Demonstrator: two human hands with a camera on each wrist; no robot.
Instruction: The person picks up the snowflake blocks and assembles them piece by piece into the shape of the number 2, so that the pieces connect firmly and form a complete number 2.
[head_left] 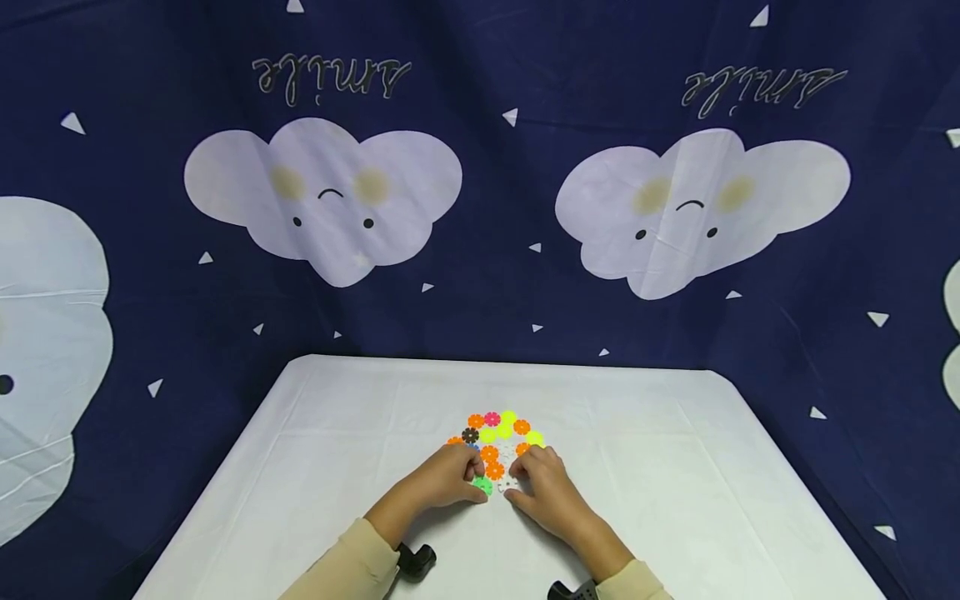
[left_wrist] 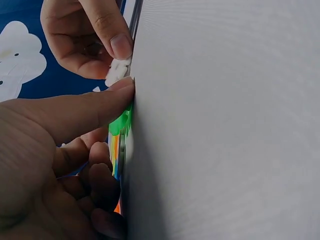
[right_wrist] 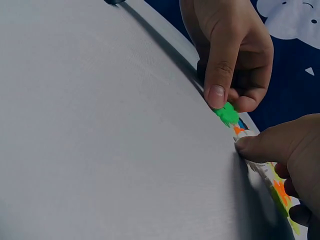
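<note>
My left hand (head_left: pixel 447 478) pinches a green snowflake disc (head_left: pixel 483 485) between thumb and fingers at the near end of a group of discs. The right wrist view shows this green disc (right_wrist: pixel 228 114) close over the white tabletop, its notched edge jutting past the thumb. Just to the right, my right hand (head_left: pixel 553 495) pinches a white snowflake disc (left_wrist: pixel 118 71) beside the green one. Its thumb (right_wrist: pixel 246 145) lies low at the table, while other fingers curl over the right-hand discs. Both hands cover part of the group.
Beyond the hands, orange (head_left: pixel 494 471), yellow (head_left: pixel 508 417), pink (head_left: pixel 492 419) and black (head_left: pixel 470 435) discs lie in a rounded cluster on the white table (head_left: pixel 645 433). A dark blue curtain (head_left: pixel 495 192) with clouds hangs behind. Black wrist devices (head_left: pixel 417 563) sit by the sleeves.
</note>
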